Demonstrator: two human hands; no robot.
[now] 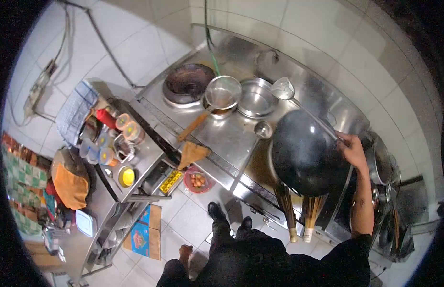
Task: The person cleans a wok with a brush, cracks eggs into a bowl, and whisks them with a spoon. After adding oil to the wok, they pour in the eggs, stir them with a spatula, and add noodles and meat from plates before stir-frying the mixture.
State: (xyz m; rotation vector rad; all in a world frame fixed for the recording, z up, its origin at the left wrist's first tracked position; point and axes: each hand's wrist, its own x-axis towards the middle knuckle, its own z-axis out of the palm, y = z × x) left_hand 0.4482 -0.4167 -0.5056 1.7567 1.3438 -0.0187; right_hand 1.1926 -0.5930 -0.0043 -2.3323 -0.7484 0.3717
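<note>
My right hand (352, 151) is closed around the handle of a metal wok spatula (283, 89), whose blade is raised past the far rim of a large black wok (303, 148). Pale steam or smoke blurs the inside of the wok. My left hand (185, 253) hangs low by my side above the floor tiles, its fingers curled, with nothing visible in it. A small ladle (263, 130) lies left of the wok. Two bamboo wok brushes (312, 215) rest along the stove front below the wok.
On the steel stove (212, 143) are a dark wok (187, 82), a wooden-handled strainer (223, 92) and a metal pot (257, 98). A side table holds jars (132, 130) and a yellow-filled bowl (127, 176). A red basket (198, 181) and cardboard box (146, 232) sit below.
</note>
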